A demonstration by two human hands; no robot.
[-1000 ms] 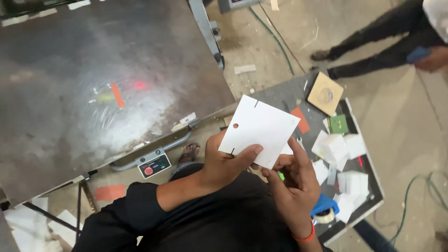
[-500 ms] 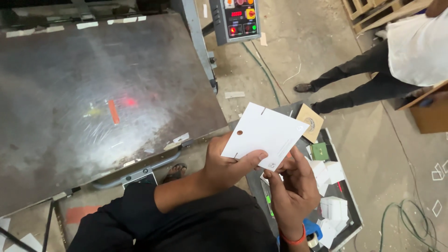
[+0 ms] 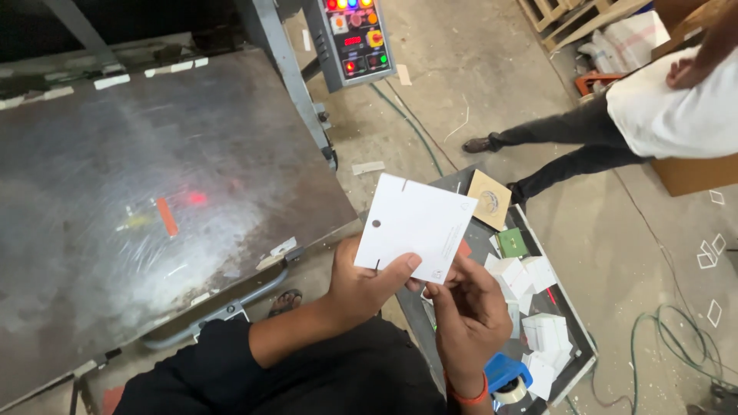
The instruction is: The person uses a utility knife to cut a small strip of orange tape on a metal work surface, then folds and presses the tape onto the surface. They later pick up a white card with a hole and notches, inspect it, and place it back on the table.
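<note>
Holding a white die-cut card [image 3: 415, 228] at frame centre: left hand [image 3: 367, 286] pinches its lower edge, right hand [image 3: 469, 323] touches the lower right corner, grip half-curled. Card is off the steel counter [image 3: 138, 200]; more cut pieces lie in the tray [image 3: 578, 338], lower right.

Your left hand [image 3: 361, 288] and right hand [image 3: 469, 315] meet at lower centre of the frame, the card [image 3: 415, 227] just above them. The metal table [image 3: 138, 200] fills the left side. The control panel [image 3: 354, 38] sits at top centre, behind the table's right edge. The tray [image 3: 573, 338] lies lower right, under your right hand, with the tape roll [image 3: 507, 380] at its near end. Another person [image 3: 661, 115] stands upper right.
</note>
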